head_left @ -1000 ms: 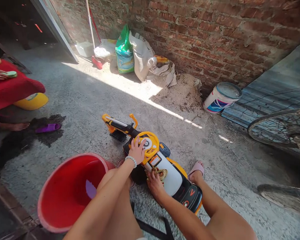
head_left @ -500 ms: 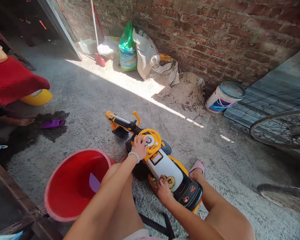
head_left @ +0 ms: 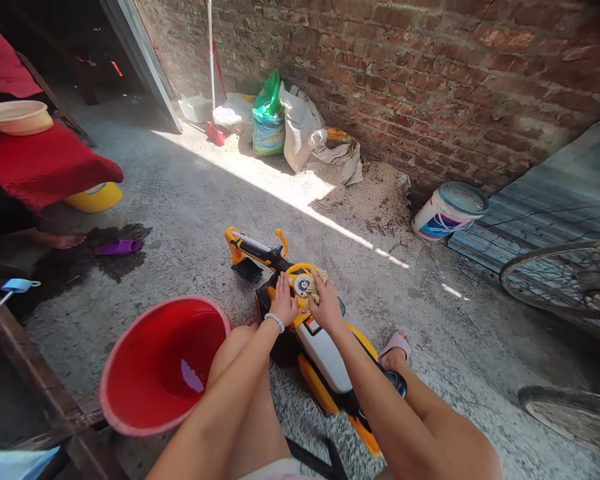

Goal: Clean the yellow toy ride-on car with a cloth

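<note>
A yellow, white and black ride-on toy digger (head_left: 325,353) stands on the concrete between my legs, its digging arm pointing away to the left. My left hand (head_left: 283,303) lies on the left side of the yellow steering wheel (head_left: 296,270), fingers stretched forward. Bunched in my right hand (head_left: 326,300) is a tan cloth (head_left: 312,288), pressed against the right part of the wheel, by its round white hub. My right forearm hides part of the toy's seat.
To my left stands a large red bucket (head_left: 117,373) with something purple inside. A purple slipper (head_left: 119,247) lies on wet ground near another person's bare foot (head_left: 63,240). Sacks (head_left: 300,127) and a paint bucket (head_left: 450,210) line the brick wall; a bicycle wheel (head_left: 555,267) is at right.
My right hand has moved forward with the cloth from the seat area to the steering wheel. The left hand has stayed at the wheel's left side. The view has shifted slightly.
</note>
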A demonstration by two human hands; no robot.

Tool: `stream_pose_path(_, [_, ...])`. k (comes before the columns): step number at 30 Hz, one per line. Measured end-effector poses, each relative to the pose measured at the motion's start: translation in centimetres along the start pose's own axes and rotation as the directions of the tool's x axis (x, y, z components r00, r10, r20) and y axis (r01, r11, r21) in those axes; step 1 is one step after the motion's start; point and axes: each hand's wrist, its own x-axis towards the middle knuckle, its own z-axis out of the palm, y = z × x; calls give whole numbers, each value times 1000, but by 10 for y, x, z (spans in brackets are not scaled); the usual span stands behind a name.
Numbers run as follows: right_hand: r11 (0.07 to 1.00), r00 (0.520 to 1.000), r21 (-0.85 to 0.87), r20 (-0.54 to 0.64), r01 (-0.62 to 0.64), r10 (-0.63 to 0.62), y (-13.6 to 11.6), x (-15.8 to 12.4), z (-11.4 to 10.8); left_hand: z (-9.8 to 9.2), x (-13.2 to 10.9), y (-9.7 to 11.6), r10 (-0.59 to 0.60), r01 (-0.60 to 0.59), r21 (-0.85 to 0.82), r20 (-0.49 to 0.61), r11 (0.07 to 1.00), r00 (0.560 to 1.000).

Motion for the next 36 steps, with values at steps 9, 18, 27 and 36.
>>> stream_pose_path(9, [907, 957, -365, 267, 210, -114, -34, -20, 17, -36, -1, 17, -123, 76, 175, 273, 982, 954])
stream_pose_path(18, [877, 983, -480, 176, 33, 59, 3, 13, -18, -36, -33, 37, -226, 96, 370, 326, 924, 918])
stream_pose_path(27, [886, 966, -441, 256, 142, -27, -3, -11, -12, -44, -33, 45, -252, 107, 395, 336, 912, 907])
stream_pose_path(36, [974, 993, -223, 88, -51, 72, 9, 16, -43, -39, -35, 38, -262, 147, 337, 326, 930, 908])
